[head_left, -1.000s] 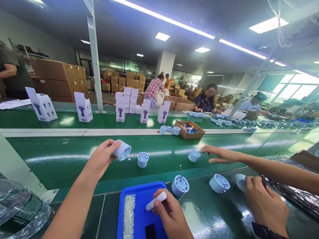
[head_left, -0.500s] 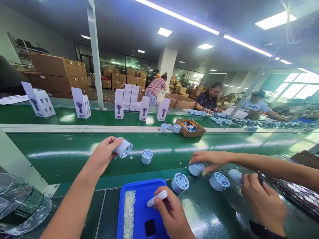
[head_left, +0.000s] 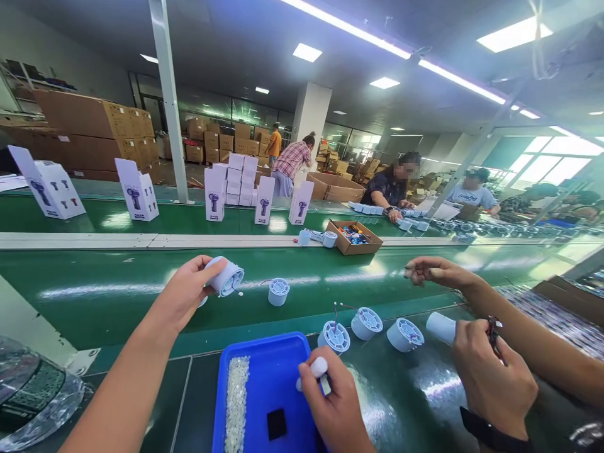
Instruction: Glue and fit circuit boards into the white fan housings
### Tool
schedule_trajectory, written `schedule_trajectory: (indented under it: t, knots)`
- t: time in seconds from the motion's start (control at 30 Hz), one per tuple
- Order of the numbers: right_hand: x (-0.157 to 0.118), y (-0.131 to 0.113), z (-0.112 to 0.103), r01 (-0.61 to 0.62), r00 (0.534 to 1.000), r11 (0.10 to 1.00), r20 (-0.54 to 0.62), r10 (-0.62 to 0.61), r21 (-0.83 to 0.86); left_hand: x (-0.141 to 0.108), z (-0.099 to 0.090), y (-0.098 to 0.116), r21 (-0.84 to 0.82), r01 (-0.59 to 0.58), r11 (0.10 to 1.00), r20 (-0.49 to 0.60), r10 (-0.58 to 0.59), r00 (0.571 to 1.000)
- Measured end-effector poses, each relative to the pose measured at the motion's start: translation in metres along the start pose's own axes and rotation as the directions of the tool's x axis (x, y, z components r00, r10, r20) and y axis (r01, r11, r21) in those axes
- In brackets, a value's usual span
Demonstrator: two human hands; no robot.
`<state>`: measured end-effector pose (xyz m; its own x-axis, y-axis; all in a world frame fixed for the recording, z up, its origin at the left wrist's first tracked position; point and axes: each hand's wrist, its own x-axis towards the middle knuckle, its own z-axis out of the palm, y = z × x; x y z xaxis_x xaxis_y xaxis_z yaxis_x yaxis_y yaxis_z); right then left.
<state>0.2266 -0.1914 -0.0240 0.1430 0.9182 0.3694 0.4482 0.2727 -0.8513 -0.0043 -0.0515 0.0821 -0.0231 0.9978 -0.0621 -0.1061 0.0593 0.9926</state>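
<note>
My left hand (head_left: 182, 296) grips a light blue cylindrical housing (head_left: 225, 277) by its side, tilted above the green belt; a thin wire with a small white plug hangs from its open end. Low in the middle, my right hand (head_left: 333, 396) pinches a white rounded stick-like piece (head_left: 318, 367) over the right side of a blue tray (head_left: 264, 377). That tray holds small clear pieces (head_left: 237, 396) and a black square (head_left: 277, 424). Another housing (head_left: 279, 292) stands upright on the belt. Two more, with wires, sit right of the tray (head_left: 334, 338).
A co-worker's hands (head_left: 493, 371) are at the right, one holding a dark tool beside a lying housing (head_left: 441, 327). A water bottle (head_left: 35, 390) stands at the left. Beyond the belt are a carton of small parts (head_left: 355, 238) and white printed boxes (head_left: 215, 195).
The stick-like piece in my right hand has turned and moved slightly right. The co-worker's far hand has lifted off a housing and moved right. The view has shifted a little.
</note>
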Motion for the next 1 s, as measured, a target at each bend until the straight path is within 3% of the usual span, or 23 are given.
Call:
schedule_trajectory:
  t: [0.1, 0.27, 0.67, 0.8, 1.0]
  knots:
    - [-0.009, 0.009, -0.017, -0.079, 0.993, 0.997, -0.089, 0.078, -0.012, 0.001, -0.001, 0.001, -0.007, 0.002, 1.000, -0.004, -0.002, 1.000]
    - [-0.023, 0.019, -0.033, -0.138, 0.989, 0.990, -0.050, 0.138, -0.001, 0.002, 0.000, 0.002, 0.005, 0.025, 1.000, -0.011, -0.025, 1.000]
    - [-0.027, 0.018, -0.027, -0.179, 0.979, 0.984, -0.106, 0.176, -0.016, 0.002, 0.002, -0.001, 0.063, 0.033, 0.997, 0.017, -0.034, 0.999]
    - [-0.027, 0.015, -0.031, -0.179, 0.982, 0.984, -0.058, 0.178, -0.003, 0.004, 0.001, -0.002, 0.066, 0.032, 0.997, 0.017, -0.033, 0.999]
    - [-0.024, -0.001, -0.023, -0.048, 0.998, 0.999, -0.035, 0.048, -0.021, 0.004, 0.005, -0.005, 0.059, 0.039, 0.997, 0.030, -0.041, 0.999]
